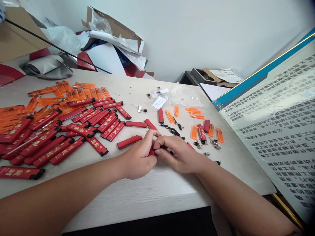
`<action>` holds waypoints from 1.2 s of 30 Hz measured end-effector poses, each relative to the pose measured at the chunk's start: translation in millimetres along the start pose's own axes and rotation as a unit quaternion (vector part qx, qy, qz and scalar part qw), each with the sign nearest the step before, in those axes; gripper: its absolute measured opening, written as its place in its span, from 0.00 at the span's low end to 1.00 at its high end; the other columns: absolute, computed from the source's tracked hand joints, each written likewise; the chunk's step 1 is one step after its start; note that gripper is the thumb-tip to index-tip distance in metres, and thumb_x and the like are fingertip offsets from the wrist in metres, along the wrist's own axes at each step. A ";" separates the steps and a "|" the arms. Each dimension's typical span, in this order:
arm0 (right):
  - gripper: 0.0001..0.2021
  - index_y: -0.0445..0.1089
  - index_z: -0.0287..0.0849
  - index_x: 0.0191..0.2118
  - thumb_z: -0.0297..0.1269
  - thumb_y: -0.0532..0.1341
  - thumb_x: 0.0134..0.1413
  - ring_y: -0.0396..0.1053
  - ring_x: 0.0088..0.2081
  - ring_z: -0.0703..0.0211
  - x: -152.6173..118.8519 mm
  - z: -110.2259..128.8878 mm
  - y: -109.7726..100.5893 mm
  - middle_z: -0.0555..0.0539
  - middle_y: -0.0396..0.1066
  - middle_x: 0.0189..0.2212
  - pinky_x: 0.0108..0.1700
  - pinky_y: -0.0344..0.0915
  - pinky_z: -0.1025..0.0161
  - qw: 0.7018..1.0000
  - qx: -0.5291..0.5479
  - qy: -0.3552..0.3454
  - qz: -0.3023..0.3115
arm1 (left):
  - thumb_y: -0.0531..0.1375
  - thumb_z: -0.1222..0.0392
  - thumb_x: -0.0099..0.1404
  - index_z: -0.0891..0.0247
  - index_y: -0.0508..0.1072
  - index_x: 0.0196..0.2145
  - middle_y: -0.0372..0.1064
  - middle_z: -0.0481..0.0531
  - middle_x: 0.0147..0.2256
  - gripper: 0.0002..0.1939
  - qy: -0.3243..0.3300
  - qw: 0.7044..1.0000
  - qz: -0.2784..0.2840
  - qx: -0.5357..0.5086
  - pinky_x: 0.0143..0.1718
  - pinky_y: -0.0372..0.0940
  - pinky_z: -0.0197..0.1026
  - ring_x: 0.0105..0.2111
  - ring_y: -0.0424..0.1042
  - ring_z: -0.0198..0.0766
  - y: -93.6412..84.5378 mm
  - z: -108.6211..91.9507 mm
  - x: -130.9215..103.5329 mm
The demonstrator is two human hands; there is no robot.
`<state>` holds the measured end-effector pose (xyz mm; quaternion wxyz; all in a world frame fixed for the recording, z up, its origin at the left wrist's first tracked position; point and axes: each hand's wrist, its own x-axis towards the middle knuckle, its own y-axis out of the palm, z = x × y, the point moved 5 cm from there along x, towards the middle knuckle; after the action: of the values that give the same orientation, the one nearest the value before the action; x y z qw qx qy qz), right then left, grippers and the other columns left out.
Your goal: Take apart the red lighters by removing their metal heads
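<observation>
My left hand (141,155) is closed around a red lighter (151,151), most of it hidden by the fingers. Against it, my right hand (178,154) pinches a small black part at the lighter's end; whether that part is attached I cannot tell. Close to the left hand lie a red lighter body (129,142) and another red body (151,125). Beyond the right hand are thin black pieces (173,131) and an upright-lying red body (160,115).
A big pile of red lighters (108,121) with black tops covers the left side, with orange translucent lighters (83,93) behind. Orange bodies (194,132) and small metal parts (215,144) lie at right. A clear plastic bag (185,95) rests farther back. A printed board (275,108) leans at right.
</observation>
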<state>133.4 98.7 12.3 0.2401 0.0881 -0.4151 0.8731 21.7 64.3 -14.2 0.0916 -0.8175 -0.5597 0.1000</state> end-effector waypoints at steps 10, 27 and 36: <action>0.07 0.57 0.42 0.32 0.26 0.50 0.61 0.50 0.23 0.67 -0.8 7.1 2.5 0.54 0.58 0.23 0.26 0.49 0.68 0.990 -0.124 0.044 0.045 | 0.50 0.72 0.58 0.58 0.54 0.49 0.67 0.49 0.35 0.22 -0.019 0.994 -0.029 0.100 0.35 0.61 0.45 0.37 0.68 0.42 3.2 5.4 -0.6; 0.06 0.59 0.39 0.35 0.23 0.49 0.55 0.51 0.24 0.65 -11.5 -2.1 11.0 0.50 0.64 0.26 0.25 0.41 0.64 0.953 -0.292 0.000 0.082 | 0.53 0.73 0.53 0.55 0.59 0.45 0.67 0.44 0.30 0.23 -0.008 0.995 -0.103 -0.006 0.27 0.58 0.38 0.31 0.68 0.36 2.9 19.3 -3.2; 0.07 0.57 0.41 0.36 0.22 0.49 0.56 0.55 0.26 0.64 -11.1 -3.5 15.8 0.49 0.65 0.28 0.25 0.47 0.64 0.956 -0.288 -0.036 0.031 | 0.54 0.73 0.54 0.56 0.59 0.45 0.69 0.45 0.31 0.22 -0.006 0.987 -0.160 0.014 0.26 0.57 0.37 0.27 0.66 0.34 -0.4 20.5 -6.7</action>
<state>135.4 89.1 -4.7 0.2131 0.0333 -0.6598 0.7198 13.6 58.9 -33.5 0.1148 -0.7156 -0.6822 0.0967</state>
